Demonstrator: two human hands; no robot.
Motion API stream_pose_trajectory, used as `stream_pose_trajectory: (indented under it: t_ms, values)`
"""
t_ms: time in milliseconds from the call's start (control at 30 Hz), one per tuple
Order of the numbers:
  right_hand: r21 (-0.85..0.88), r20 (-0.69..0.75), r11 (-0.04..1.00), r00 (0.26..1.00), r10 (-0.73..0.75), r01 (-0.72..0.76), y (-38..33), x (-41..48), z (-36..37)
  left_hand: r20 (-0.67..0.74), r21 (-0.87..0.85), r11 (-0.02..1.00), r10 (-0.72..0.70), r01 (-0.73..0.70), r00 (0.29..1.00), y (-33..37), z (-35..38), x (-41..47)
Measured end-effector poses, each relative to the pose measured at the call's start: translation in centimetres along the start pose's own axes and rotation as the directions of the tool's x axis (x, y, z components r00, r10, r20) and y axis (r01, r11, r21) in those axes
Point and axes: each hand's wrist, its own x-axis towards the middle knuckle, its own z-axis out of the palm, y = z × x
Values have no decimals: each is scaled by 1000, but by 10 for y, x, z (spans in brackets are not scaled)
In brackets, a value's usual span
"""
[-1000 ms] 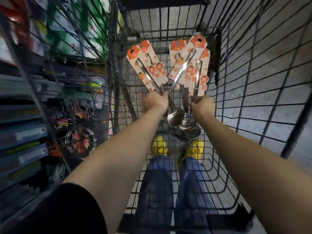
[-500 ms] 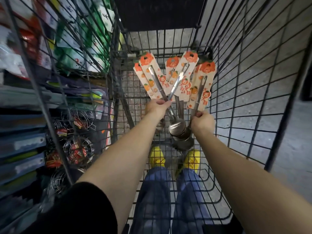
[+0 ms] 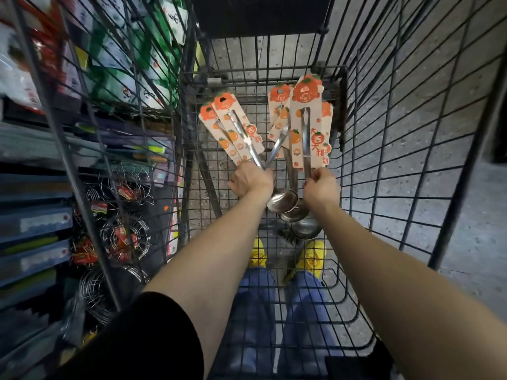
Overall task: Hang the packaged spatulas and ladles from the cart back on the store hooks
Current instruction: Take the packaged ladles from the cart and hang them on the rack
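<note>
Several steel ladles on orange-and-white fruit-print cards stand in the black wire cart (image 3: 384, 165). My left hand (image 3: 248, 181) grips the handles of two carded utensils (image 3: 236, 130) that fan up and to the left. My right hand (image 3: 319, 187) grips the handle of one carded ladle (image 3: 306, 124), held upright. Between my hands more ladles (image 3: 282, 200) lean together, their shiny bowls stacked low near my wrists. What kind of heads the left-hand utensils have is hidden behind my hand.
Store shelves on the left, seen through the cart's side, hold wire strainers (image 3: 123, 237), blue boxes (image 3: 33, 223) and green packets (image 3: 123, 64). Grey speckled floor (image 3: 452, 201) lies to the right. My jeans and yellow shoes (image 3: 310, 256) show beneath the cart.
Both hands have lifted their utensils a little. The right-hand ladle card has swung upright and now stands in front of the others. The camera has tilted slightly.
</note>
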Motion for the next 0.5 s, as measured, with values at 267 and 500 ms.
stream_pose_trajectory:
  t_ms: [267,500]
  values:
    - [47,26,999,1000,-13,12,6,1,-2,62,-90,991,-90,95,994,-8,-12,7]
    - [80,26,996,999,-30,28,2,-4,-2,124,-118,992,-18,33,992,-9,-26,2]
